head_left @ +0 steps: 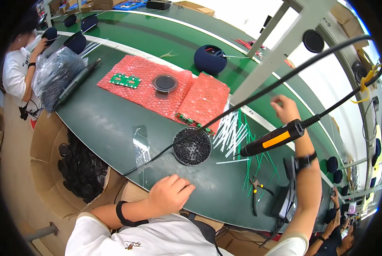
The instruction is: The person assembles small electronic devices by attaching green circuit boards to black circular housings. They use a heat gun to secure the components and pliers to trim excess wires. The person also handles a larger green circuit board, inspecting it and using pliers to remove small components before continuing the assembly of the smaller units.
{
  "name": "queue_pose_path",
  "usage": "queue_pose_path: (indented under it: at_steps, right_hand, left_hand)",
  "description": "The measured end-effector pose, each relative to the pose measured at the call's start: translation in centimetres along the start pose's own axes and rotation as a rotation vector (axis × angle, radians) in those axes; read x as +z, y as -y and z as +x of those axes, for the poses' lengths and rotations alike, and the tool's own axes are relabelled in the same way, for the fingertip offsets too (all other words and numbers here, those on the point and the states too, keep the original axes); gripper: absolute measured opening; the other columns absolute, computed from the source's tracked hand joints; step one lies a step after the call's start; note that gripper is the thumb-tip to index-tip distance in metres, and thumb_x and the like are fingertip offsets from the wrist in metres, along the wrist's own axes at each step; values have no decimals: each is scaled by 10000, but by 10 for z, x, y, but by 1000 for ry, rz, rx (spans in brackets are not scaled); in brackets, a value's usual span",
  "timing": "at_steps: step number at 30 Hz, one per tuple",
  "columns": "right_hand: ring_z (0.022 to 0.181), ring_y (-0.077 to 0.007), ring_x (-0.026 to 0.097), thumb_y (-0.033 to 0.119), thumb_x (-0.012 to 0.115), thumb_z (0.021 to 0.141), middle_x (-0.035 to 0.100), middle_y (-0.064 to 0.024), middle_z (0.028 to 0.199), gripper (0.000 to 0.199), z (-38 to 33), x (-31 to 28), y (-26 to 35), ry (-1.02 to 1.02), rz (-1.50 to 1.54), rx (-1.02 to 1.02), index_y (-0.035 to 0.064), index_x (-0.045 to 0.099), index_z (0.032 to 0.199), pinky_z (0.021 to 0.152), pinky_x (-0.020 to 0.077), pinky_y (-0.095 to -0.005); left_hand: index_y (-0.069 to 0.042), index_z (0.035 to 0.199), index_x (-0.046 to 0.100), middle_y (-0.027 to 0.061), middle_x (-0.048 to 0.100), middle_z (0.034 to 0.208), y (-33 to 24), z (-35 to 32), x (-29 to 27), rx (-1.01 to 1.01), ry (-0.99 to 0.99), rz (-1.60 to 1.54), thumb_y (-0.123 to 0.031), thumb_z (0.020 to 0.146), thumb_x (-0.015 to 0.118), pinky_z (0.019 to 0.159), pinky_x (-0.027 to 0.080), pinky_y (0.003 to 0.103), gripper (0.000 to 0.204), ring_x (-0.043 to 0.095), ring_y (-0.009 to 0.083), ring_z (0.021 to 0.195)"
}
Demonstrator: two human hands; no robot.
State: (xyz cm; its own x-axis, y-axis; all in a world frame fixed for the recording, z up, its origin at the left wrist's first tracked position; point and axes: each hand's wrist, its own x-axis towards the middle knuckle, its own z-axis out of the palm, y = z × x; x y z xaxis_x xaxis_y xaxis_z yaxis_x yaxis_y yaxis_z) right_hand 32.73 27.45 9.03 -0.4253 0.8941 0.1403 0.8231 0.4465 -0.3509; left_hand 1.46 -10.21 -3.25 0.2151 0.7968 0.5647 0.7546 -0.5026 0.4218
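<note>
My left hand [168, 193] rests curled on the near edge of the green workbench [105, 123], holding nothing I can see. My right hand [285, 108] is raised over the far right of the bench, fingers loosely spread and empty. A hanging black and orange power screwdriver [273, 140] dangles on its cable just below that wrist. A round black speaker part [192, 146] lies on the bench between my hands. Beside it lie several white and green cable ties [233, 132].
Red bubble wrap [165, 87] holds a green circuit board [125, 80] and a round grey disc [164, 82]. A dark blue round speaker shell [210, 59] stands behind. Pliers [255, 190] lie near the front edge. A cardboard box of black parts [78, 166] stands at my left. Another person [20, 68] sits far left.
</note>
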Motion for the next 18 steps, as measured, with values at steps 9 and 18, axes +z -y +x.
queue_pose_path:
  at_steps: [9,18]
  right_hand:
    - [925,-212,706,51,692,941,502,-165,1555,837,181,111,-3,-163,157,-380,140,261,1653,757,589,-336]
    - [742,-144,644,308,639,1045,638,-39,904,267,177,109,-26,-130,547,-63,43,654,1080,734,619,-351]
  left_hand:
    - [-56,976,706,12,591,855,8,-3,3,33,-46,19,-159,742,680,617,463,275,257,564,173,759]
    - [-54,998,681,17,544,844,10,-7,4,33,-52,35,-188,757,643,622,452,268,278,546,180,765]
